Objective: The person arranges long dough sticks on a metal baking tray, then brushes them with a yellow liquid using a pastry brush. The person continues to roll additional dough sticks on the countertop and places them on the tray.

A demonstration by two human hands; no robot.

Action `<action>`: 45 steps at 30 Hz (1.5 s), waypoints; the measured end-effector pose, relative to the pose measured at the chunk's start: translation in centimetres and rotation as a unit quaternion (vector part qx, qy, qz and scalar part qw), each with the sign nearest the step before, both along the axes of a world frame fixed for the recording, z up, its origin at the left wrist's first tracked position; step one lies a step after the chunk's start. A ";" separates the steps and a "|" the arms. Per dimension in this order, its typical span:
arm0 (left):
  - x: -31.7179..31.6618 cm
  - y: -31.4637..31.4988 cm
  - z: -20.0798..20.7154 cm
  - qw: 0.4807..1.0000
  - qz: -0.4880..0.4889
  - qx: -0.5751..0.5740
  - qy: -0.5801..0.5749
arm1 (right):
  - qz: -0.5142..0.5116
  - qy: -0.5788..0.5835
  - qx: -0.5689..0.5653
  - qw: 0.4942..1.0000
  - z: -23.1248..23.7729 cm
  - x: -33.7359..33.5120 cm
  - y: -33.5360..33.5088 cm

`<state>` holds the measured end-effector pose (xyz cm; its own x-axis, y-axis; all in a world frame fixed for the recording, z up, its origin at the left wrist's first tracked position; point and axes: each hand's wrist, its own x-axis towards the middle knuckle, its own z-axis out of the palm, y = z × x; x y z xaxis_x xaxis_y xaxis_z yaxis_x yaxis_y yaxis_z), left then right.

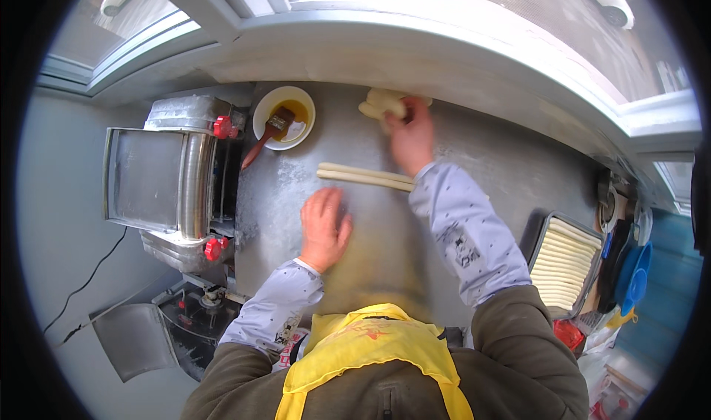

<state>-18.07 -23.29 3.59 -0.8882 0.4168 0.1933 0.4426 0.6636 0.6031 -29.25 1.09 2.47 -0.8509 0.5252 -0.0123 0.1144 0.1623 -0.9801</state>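
Observation:
My left hand (324, 227) rests palm down on the metal worktop (281, 224), its fingers stretched out and holding nothing. Just beyond its fingertips lie long, pale dough ropes (359, 175) side by side; their right end is behind my right forearm. My right hand (413, 137) reaches to the far edge of the worktop, fingers closed on a piece of dough (395, 109). More pale dough (376, 100) lies against that piece, and I cannot tell where one ends and the other begins.
A white bowl (258, 116) of yellow oil holds a brush (275, 126). At the left stands a metal roller machine (194, 187) with red knobs. On the right, a dark tray (532, 251) carries several dough strips, beside blue bowls (635, 279). Window frames (444, 38) border the far side.

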 end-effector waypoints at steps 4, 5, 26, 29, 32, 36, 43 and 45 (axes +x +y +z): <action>-1.1 0.1 2.3 0.994 0.062 0.079 0.039 | 0.152 -0.033 -0.049 0.987 2.8 8.3 -3.8; -1.0 -0.1 2.7 0.995 0.043 0.086 0.031 | 0.212 -0.048 -0.073 0.973 3.3 10.6 -3.8; 7.5 2.8 -0.4 0.931 0.028 0.037 -0.361 | -0.079 -0.111 -0.171 0.976 5.4 30.8 12.6; 13.0 3.3 -0.2 0.982 -0.114 -0.011 -0.153 | -0.100 -0.020 -0.214 0.972 7.4 28.2 16.4; 18.6 1.4 -0.4 0.950 -0.287 -0.101 -0.065 | -0.159 0.016 -0.159 0.974 6.9 27.7 19.1; 17.9 4.0 -1.6 0.903 -0.353 -0.244 -0.014 | -0.190 -0.058 0.051 0.979 2.6 32.2 18.5; 11.6 13.2 -4.2 0.957 -0.211 -0.168 0.102 | -0.063 -0.184 0.215 0.957 -5.3 45.5 9.2; 16.7 8.9 -3.2 0.927 -0.284 -0.246 -0.016 | -0.059 -0.136 0.265 0.953 -6.2 46.8 8.1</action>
